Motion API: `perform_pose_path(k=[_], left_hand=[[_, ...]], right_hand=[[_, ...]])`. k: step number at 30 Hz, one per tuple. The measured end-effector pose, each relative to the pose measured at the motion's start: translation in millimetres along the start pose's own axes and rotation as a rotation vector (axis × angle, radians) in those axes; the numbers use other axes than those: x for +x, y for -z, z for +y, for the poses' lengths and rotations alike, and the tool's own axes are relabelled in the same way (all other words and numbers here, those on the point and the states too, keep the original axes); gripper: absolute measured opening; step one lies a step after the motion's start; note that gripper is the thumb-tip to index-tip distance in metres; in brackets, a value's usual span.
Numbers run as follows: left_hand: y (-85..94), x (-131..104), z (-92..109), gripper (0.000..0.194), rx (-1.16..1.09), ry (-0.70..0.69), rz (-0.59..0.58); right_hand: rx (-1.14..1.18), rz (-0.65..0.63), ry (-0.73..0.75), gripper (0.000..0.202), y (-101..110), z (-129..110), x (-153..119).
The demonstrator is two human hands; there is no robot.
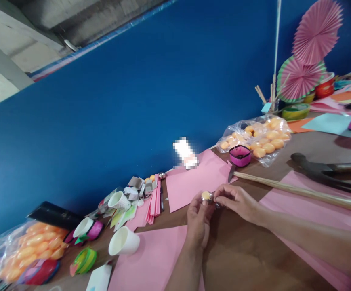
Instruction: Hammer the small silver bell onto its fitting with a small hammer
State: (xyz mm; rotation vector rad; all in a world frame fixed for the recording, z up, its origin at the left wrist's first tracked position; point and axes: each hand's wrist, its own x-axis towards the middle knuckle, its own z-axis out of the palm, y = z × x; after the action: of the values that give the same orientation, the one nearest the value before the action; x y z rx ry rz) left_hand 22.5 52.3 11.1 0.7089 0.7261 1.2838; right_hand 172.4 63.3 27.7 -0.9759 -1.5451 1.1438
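Observation:
Near the middle of the table, my left hand (198, 222) is closed around a small round silver piece with a yellow top (206, 196), held up between thumb and fingers. My right hand (237, 202) meets it from the right, its thumb and forefinger pinched at the shiny edge. Just below those fingertips shows a small shiny silver ball (218, 205); I cannot tell whether it touches the hand. Behind both hands lies a pink paper sheet (190, 182), and another pink sheet (154, 254) is by my left forearm.
A wooden-handled hammer (296, 190) and a dark claw hammer (314, 171) lie at right. Bagged orange plastic eggs (269, 139) stand behind; another egg bag (36, 246) is far left. A white cup (123, 241) stands left. A blue wall (133, 101) borders the table.

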Motion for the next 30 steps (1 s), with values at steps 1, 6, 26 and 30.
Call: perform_pose_path(k=[1,6,26,30], left_hand=[[0.1,-0.2,0.1,0.036,0.007,-0.002,-0.002],[1.1,-0.4,-0.8,0.034,0.029,-0.033,-0.013],[3.4,0.4,-4.1,0.033,0.101,-0.061,-0.037],[3.4,0.1,-4.3,0.034,0.100,-0.063,-0.040]], right_hand=[[0.005,0.005,0.001,0.013,0.0,-0.4,-0.2],[-0.006,0.027,-0.008,0.012,0.4,-1.3,-1.2],[0.032,0.034,-0.075,0.019,0.2,6.8,-0.4],[0.025,0.037,-0.076,0.018,0.4,5.6,-0.5]])
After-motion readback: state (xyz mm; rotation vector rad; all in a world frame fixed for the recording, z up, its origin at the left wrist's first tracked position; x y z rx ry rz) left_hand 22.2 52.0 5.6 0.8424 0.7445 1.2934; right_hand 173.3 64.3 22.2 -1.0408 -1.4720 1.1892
